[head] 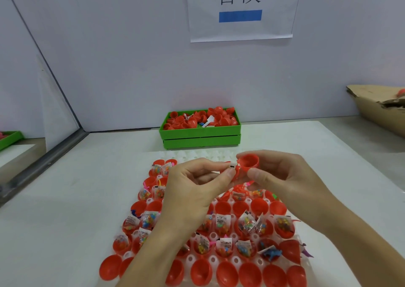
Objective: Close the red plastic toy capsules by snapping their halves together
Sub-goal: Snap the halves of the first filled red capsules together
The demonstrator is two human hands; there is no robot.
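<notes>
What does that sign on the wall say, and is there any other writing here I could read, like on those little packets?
"合模", cut off at the top edge, in large dark characters on the white paper sign on the wall.
Blue bar under them: no readable text.
White labels on the small toy packets in the red capsule halves: printed marks, too small to read.
White slips in the green bin: nothing legible.

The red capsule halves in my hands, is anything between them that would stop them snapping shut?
Possibly. A small white packet edge, pinched by the left hand, sits between the hidden lower half and the open half held by the right hand.
</notes>
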